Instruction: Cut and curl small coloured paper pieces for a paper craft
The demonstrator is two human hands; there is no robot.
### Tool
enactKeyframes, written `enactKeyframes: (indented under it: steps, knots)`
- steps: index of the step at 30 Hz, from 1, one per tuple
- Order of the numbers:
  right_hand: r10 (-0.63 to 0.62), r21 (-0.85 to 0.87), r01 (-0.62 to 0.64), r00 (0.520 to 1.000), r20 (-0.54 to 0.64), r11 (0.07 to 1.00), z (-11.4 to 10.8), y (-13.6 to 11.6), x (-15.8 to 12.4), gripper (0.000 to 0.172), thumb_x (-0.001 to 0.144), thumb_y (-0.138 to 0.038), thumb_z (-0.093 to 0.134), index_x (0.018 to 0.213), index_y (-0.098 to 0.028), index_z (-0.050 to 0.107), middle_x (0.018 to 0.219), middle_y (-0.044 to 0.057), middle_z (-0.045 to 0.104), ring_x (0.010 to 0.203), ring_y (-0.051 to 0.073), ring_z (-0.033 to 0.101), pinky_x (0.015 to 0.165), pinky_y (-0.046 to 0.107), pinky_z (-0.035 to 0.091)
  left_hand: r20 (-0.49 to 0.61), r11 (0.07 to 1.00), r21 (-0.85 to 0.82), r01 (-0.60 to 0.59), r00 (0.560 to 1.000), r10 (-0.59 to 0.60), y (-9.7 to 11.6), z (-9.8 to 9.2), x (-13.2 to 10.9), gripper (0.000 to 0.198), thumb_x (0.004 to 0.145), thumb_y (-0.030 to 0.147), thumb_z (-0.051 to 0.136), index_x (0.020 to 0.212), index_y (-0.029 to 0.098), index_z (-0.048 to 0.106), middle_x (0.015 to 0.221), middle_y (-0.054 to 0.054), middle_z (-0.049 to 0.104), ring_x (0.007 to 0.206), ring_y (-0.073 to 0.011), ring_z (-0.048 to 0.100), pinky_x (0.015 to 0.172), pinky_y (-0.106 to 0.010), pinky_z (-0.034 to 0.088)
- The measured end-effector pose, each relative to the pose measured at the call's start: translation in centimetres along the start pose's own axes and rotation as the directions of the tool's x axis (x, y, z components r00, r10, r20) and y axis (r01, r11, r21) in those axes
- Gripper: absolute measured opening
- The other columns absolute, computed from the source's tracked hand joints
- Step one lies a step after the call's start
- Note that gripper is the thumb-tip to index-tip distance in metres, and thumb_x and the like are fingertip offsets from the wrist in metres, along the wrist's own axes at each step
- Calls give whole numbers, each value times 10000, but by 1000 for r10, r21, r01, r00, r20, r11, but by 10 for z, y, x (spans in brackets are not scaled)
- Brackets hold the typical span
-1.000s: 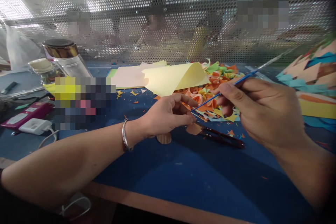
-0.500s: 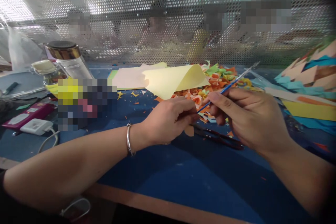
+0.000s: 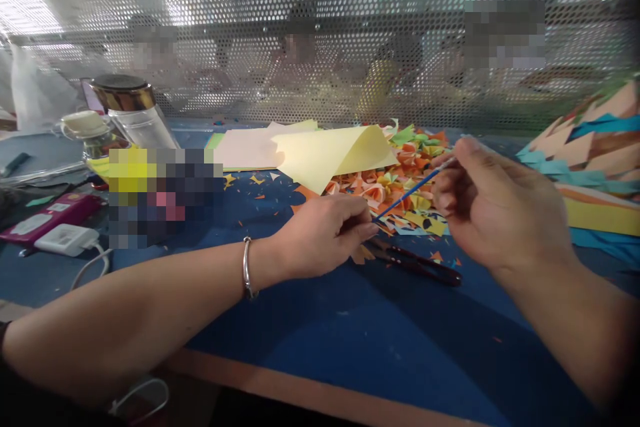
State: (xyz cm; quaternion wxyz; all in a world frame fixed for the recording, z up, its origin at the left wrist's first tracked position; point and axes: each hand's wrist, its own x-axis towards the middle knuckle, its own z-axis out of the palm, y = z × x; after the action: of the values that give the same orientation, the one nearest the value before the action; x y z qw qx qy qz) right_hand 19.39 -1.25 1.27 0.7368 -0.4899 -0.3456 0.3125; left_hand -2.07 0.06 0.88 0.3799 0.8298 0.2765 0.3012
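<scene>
A thin blue stick slants up to the right between my two hands, with a whitish tip at its upper end. My left hand pinches its lower end. Fingers of my right hand close on the whitish upper end. Behind the stick lies a heap of orange, green and yellow paper pieces. Beneath my hands, dark red-handled scissors rest on the blue table. Beyond my left hand a pale yellow sheet lies with one corner curled over.
Two lidded containers, a tall one and a short one, stand at the left. Nearby are a magenta box and a white charger. Layered folded paper rises at the right. A perforated metal screen spans the back.
My right hand has slid up and right along the blue stick to its whitish end, and more of the stick shows. My left hand has hardly moved.
</scene>
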Motion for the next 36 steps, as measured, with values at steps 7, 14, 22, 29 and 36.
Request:
enactKeyframes:
  steps: [7,14,22,29,36]
  knots:
    - [223,-227,-139,888,402,964,9,1,-27,468,490,-524,1011,612,-183,715,574,3,656,420,86,539,381,206,437,0,996,82,-22,1000,22,-2,2,0,265,945,201,617,712,209,492,647,33,572,599,-104,485,625,-273,372]
    - [145,-42,-140,977,158,989,-2,-10,-2,457,372,-434,1052,575,-198,718,530,-17,601,421,42,458,361,165,366,29,998,49,-31,999,30,2,1,-4,240,964,222,594,739,199,513,690,5,634,693,-116,625,616,-244,419]
    - [256,-229,-184,904,343,956,6,-7,-19,467,401,-500,1032,559,-180,732,548,16,651,429,67,546,397,174,453,41,998,61,27,999,-29,0,2,-4,223,967,216,595,753,193,538,681,7,706,576,-82,550,616,-245,433]
    - [182,-122,-161,967,180,979,-2,-10,-4,513,298,-498,1052,552,-194,726,537,-11,625,409,37,482,349,143,383,9,994,102,-37,999,37,5,-1,-4,228,965,203,595,738,186,613,748,-22,700,657,-110,567,641,-267,446]
    - [202,-157,-167,947,248,973,-2,-8,-6,497,383,-549,1036,572,-204,733,575,10,663,429,63,541,389,168,447,23,998,67,1,1000,-2,4,2,-6,257,956,191,584,699,187,573,708,-6,675,596,-90,502,582,-248,410]
